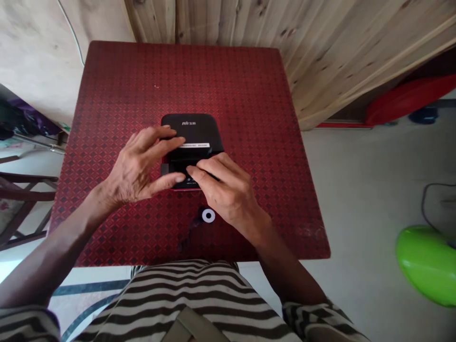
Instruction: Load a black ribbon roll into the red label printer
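Observation:
A black box-shaped device (190, 130) with rounded corners and a red lower edge lies on the table; it looks like a small label printer. White lettering and a white sticker strip mark its top, and a dark recess crosses it nearer to me. Around its left side my left hand (137, 164) is spread open, fingertips on the top and thumb near the front edge. My right hand (228, 190) has its fingers curled and pinched at the recess on the right side; what they grip is hidden. A white ring with a dark centre (204, 215) lies just nearer to me.
The table (249, 95) has a red patterned cover and stands near a wood-plank wall (228, 21). A wooden chair (24, 204) is at the left. A bright green rounded object (425, 263) sits on the floor at the right, by a cable.

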`<act>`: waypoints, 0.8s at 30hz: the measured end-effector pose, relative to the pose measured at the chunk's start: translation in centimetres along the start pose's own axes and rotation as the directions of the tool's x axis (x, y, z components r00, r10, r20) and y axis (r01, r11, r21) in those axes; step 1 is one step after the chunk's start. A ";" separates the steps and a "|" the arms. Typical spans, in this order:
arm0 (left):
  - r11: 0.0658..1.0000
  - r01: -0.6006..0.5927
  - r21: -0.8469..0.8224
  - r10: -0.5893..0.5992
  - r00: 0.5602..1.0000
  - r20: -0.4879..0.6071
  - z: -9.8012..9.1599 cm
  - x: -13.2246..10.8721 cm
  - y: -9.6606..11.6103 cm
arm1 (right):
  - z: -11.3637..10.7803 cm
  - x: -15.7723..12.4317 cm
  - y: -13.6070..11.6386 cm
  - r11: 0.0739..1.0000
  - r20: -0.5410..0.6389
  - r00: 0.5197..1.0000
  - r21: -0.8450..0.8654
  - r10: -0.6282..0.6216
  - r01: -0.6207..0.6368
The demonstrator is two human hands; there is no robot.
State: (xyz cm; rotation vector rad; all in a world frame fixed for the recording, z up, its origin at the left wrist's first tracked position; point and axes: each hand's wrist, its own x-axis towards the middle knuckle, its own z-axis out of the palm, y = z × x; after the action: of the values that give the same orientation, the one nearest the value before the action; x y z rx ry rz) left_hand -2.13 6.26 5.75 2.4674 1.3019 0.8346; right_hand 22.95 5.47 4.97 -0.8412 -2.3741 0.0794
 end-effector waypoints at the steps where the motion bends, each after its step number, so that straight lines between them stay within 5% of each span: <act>1: 1.000 -0.020 0.015 0.020 1.000 0.006 0.3 -0.7 0.0 | 0.0 -0.2 0.0 1.000 -0.005 1.000 -0.011 -0.007 0.007; 5: 0.991 -0.099 0.084 0.100 0.995 -0.001 1.4 -2.0 -0.2 | 0.2 -0.6 -0.2 0.999 -0.046 0.998 -0.036 -0.032 0.031; 18: 0.996 -0.031 0.087 0.035 0.998 -0.043 2.7 -2.5 0.0 | -0.4 -1.3 -0.6 0.993 -0.014 0.998 0.097 0.061 -0.059; 24: 0.992 -0.070 0.101 0.076 0.995 -0.057 3.1 -3.0 0.2 | -0.7 -2.0 -0.1 0.976 -0.209 0.964 0.175 0.162 -0.126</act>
State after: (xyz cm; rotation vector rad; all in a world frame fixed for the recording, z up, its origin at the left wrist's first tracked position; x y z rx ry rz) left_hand -1.53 3.87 2.21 2.5999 1.3095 0.8902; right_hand 24.48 4.12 4.47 -0.8949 -2.0659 0.2216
